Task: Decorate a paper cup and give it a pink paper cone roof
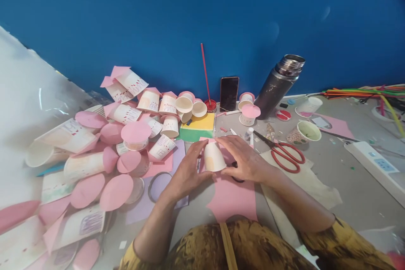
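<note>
Between my two hands a small white paper cup stands upside down, with a pale yellow patch on its near side. My left hand curves round the cup's left side, thumb near the rim. From the right, my right hand closes round the opposite side in the same way. Under and in front of the cup lies a sheet of pink paper with scalloped cut edges. A dark round object, partly hidden, shows beneath my right hand. A marker, mostly covered, lies beside my left fingers.
Many decorated paper cups with pink paper tops crowd the left. Red-handled scissors lie right of my hands. Behind stand a phone, a dark flask and a red stick. A power strip is at far right.
</note>
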Tool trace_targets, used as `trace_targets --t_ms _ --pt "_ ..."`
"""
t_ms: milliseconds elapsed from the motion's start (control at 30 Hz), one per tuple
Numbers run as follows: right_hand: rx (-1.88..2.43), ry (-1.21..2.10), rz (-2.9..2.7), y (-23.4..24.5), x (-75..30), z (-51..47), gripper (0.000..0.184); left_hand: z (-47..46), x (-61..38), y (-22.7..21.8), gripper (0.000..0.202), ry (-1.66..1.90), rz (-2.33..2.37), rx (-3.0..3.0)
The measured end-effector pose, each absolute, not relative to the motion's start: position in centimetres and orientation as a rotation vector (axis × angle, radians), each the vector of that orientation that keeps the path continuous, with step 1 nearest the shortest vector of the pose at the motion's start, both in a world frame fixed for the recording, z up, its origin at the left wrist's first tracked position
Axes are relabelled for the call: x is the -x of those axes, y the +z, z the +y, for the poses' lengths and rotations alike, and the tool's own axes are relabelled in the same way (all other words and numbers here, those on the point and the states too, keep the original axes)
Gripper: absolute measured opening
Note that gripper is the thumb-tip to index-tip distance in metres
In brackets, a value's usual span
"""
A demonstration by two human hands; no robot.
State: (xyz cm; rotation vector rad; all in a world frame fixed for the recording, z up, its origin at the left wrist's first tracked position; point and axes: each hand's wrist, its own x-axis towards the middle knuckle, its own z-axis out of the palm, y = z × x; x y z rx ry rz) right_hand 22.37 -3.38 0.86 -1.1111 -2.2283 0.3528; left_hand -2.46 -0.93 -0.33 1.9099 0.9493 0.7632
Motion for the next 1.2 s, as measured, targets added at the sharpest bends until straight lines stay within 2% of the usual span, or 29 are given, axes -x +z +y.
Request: trace_targets --t_ms 67,167,200,233,400,533,633,733,767,900,1200 --pt "1.183 0.385 -2.149 1.4 -23.2 -3.3 0.078 -1.1 2.4 -0.4 0.083 0.776 0.944 -1.866" --pt "1.417 0.395 -1.927 1.8 -24.7 -2.9 0.025 -1.4 2.7 -0.2 0.083 0.804 0.929 -1.755" --pt "1.493 0.382 -1.876 1.8 -25.1 -2.8 0.012 -1.5 2.8 -0.2 0.083 0.817 0.927 -1.718" --pt "1.551 0.363 -1.853 1.6 -25.3 -2.7 0.008 -1.6 2.9 -0.1 0.084 0.831 0.928 -1.688" --pt "1.524 0.369 -2.030 -0.1 -24.5 -2.5 0.011 -2.0 4.1 -0.2 0.083 0.867 0.991 -1.703" --pt "1.349 0.322 -2.261 -1.2 -21.9 -2.9 0.014 -1.9 5.3 0.2 0.081 1.081 1.029 -1.651" --pt "1.277 0.196 -2.486 -0.7 -19.4 -2.8 0.026 -1.8 6.2 0.9 0.086 1.275 1.020 -1.522" --pt "1.191 0.135 -2.752 0.3 -16.8 -1.9 0.042 -2.0 6.5 1.5 0.084 1.324 1.050 -1.479" --pt "1.168 0.132 -2.826 0.4 -16.1 -1.5 0.042 -2.1 6.4 1.7 0.082 1.321 1.057 -1.486" --pt "1.125 0.155 -2.971 -0.6 -14.4 0.0 0.017 -2.6 5.9 1.6 0.079 1.311 1.060 -1.502" --pt "0.813 0.110 -2.864 -2.0 -16.9 0.6 0.021 -2.7 5.2 1.7 0.070 1.327 1.097 -1.339"
